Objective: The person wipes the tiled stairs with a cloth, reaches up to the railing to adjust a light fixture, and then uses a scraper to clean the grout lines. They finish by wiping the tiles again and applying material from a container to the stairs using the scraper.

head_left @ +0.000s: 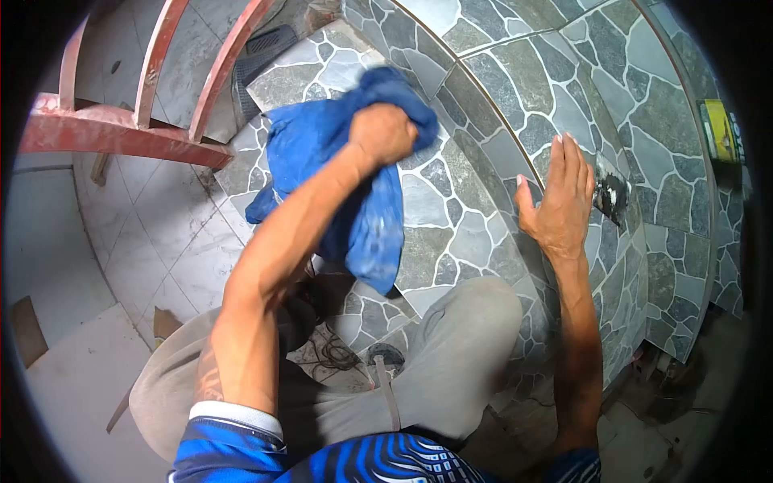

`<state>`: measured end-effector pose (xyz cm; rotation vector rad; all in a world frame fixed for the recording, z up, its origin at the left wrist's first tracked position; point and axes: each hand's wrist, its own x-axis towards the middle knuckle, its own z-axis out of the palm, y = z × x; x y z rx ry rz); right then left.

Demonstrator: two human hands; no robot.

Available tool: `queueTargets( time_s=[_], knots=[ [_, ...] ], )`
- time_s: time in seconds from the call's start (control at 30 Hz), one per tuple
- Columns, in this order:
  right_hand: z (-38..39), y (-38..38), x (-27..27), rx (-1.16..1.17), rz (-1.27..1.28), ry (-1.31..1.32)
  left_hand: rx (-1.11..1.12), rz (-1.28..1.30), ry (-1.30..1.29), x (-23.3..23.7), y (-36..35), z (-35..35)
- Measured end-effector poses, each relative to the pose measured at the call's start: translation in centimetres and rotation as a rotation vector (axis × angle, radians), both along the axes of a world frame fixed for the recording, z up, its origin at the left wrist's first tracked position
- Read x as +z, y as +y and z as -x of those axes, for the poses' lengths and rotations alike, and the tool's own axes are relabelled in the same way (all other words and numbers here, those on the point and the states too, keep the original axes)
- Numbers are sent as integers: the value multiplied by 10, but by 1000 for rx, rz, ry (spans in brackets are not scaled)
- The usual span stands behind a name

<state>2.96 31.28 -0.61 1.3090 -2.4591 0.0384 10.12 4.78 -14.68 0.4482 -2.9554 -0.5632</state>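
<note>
My left hand [382,135] is closed round a bunched part of a blue cloth [374,217], which is slightly blurred at its upper end. The rest of the cloth hangs and spreads over the stone-patterned tiles [427,201]. My right hand [557,201] lies flat, fingers together and thumb apart, on the tiled step [527,72] to the right. Just right of its fingers a black and white smeared patch [612,191] marks the tile.
Red metal bars [121,133] stand at the upper left, with a dark sandal [270,48] beside them. A yellow and black package [722,130] is at the far right. Coiled wire [334,350] lies on the floor near my knees.
</note>
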Motion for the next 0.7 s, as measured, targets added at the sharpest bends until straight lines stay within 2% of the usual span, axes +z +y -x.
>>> queueTargets(
  time_s=[0.1,0.17,0.23,0.3,0.33,0.37,0.43,0.5,0.53,0.57,0.63,0.67,0.7],
  knots=[
    [-1,0,-1,-5,-8,7,170,75,-17,-4,-52,31],
    [-1,-2,-1,-18,-9,7,205,122,-68,-7,-36,40],
    [-1,-3,1,-39,-13,5,-51,250,-3,-5,-1,15],
    [-5,-2,1,-41,-9,-13,-498,265,73,-1,12,-14],
    [-1,-3,3,-41,-3,-3,-738,104,41,12,5,-12],
    [0,-3,4,-38,4,-5,-621,100,-286,25,-9,-1],
    [0,0,3,-31,3,-21,-515,104,-176,7,-55,16],
    [0,-1,4,-36,2,-13,-375,171,-52,8,-64,14],
    [0,-1,4,-39,-4,-6,-351,175,-59,9,-56,13],
    [-1,-2,4,-38,-12,-5,-314,162,-181,9,-43,14],
    [-1,-3,2,-45,-5,-2,-476,188,-132,23,-24,9],
    [-2,-2,3,-48,-4,3,-631,158,-295,33,-18,11],
    [-3,-2,3,-50,1,4,-783,172,-208,36,-9,5]
  ],
)
